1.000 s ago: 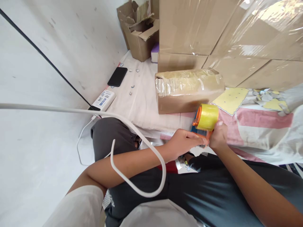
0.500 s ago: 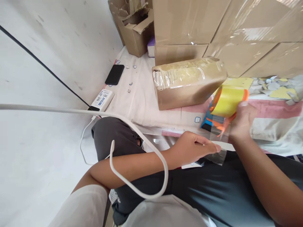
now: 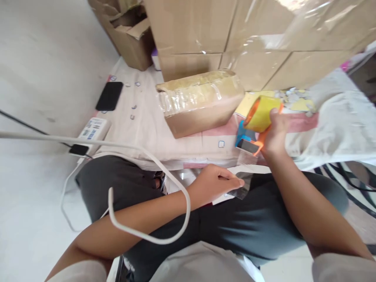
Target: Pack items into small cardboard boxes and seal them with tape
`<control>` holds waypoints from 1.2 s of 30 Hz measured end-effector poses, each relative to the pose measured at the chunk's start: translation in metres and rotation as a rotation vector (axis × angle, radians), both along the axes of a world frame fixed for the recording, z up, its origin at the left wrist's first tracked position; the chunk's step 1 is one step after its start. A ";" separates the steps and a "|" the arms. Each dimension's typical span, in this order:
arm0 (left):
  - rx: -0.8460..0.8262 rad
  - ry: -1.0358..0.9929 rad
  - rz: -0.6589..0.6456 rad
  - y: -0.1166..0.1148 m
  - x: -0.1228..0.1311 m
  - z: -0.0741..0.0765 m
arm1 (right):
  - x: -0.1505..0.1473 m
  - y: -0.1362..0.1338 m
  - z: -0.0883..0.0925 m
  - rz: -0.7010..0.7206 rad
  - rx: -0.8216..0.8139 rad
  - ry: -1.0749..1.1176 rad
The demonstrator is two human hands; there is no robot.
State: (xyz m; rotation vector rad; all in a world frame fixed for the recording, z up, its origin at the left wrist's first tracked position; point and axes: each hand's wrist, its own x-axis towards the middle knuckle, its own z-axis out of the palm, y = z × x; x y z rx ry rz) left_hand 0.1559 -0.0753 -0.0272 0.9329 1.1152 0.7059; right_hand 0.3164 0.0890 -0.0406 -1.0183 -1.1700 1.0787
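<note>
The oblong brown cardboard box [image 3: 202, 111] lies on pale patterned cloth [image 3: 142, 125] before large brown cardboard cartons [image 3: 194, 27], right of the flat black phone [image 3: 109, 96] and left of the yellow-and-orange tape dispenser [image 3: 263, 113].

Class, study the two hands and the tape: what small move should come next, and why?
Probably lift the clear plastic tape strip toward the long brown cardboard box: the left hand pinches the strip's end, the right hand holds the blue-and-orange plastic tape dispenser it runs from, and the box lies just beyond the left hand.

Clear plastic tape strip [image 3: 246, 187], plastic dispenser [image 3: 249, 137], glossy-taped cardboard box [image 3: 201, 107], creased cloth sheet [image 3: 147, 135]
</note>
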 end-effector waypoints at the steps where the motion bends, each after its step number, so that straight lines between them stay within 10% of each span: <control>1: -0.007 0.026 -0.013 0.001 0.000 0.001 | 0.003 0.000 -0.002 0.008 0.014 -0.033; 7: -0.026 0.122 -0.085 0.001 0.006 -0.008 | 0.020 -0.002 -0.011 -0.036 0.166 -0.263; 19: -0.016 0.174 -0.094 0.009 0.012 -0.040 | 0.014 -0.025 0.005 0.133 0.145 -0.050; 28: 0.052 0.242 -0.158 -0.003 0.018 -0.033 | 0.016 -0.030 -0.009 0.193 0.004 -0.008; 36: -0.056 0.196 0.046 -0.011 0.024 -0.035 | 0.028 -0.022 -0.009 0.070 0.060 -0.159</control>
